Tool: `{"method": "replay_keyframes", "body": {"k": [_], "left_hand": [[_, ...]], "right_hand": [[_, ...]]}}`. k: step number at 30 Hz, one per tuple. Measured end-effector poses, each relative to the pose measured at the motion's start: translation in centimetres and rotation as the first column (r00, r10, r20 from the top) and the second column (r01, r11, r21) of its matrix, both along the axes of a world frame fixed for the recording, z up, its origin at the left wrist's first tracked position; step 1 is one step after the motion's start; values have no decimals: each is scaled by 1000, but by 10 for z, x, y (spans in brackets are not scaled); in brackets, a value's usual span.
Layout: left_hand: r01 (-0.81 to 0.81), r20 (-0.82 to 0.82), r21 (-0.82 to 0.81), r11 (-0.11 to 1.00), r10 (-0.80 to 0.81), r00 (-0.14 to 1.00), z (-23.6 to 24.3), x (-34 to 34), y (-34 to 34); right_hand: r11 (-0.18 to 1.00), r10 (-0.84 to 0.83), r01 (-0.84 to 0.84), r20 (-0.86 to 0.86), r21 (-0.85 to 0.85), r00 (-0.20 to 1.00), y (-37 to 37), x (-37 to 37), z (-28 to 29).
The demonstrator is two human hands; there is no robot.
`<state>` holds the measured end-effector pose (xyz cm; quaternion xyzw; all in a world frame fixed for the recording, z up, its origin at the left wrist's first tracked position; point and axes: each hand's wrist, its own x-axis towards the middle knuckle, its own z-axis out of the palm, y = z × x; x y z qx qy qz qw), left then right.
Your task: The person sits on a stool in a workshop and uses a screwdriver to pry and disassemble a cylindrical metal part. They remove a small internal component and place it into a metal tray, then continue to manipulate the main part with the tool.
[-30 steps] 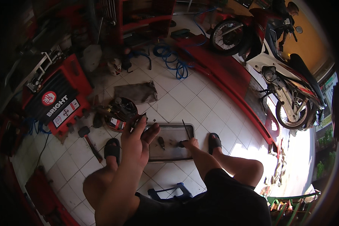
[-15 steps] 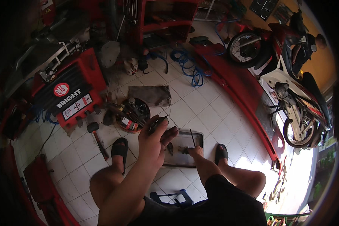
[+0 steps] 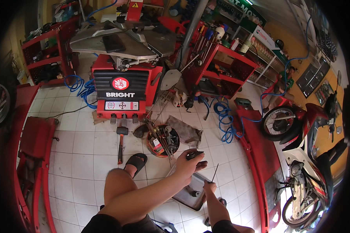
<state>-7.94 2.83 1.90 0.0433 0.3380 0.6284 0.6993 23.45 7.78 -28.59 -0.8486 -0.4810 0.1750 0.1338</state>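
My left hand is raised over the metal tray, fingers curled around a small dark part whose kind I cannot make out. Lower and to the right, my right hand grips a thin dark rod-like tool that points up and away from me. Its handle end is hidden in the fist. Below both hands, the shallow metal tray lies on the tiles between my feet, partly covered by my left forearm. A small dark round part rests in it.
Ahead lie a round tub of tools, a dirty grey cloth and a mallet. A red tyre machine stands behind. To the right are a red ramp, a motorcycle and a coiled blue hose. Another person sits far back.
The head view has swung up and to the left, so more of the workshop's back shows. Both hands keep hold of the same dark part and rod.
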Motion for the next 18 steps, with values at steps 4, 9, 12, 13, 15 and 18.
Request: {"method": "replay_keyframes", "body": {"k": [4,9,12,13,15,18], "left_hand": [[-1,7,-25,1000,1,1000,-6,21,-6],[83,10,-73,994,-82,997,-30,34,-22],[152,51,-52,987,-149,988,-21,41,-35],[165,50,-47,985,-163,985,-15,40,-40],[173,50,-21,985,-171,984,-12,29,-42],[144,72,36,989,-147,987,-11,19,-42]], "right_hand": [[817,331,-297,21,493,944,93,-52,113],[311,826,-589,95,746,556,134,-274,377],[238,968,-641,-124,730,218,116,-388,490],[138,985,-723,-15,677,174,118,-422,516],[25,987,-770,-138,638,-82,105,-494,551],[-54,945,-831,-239,554,-221,101,-575,570]]}}
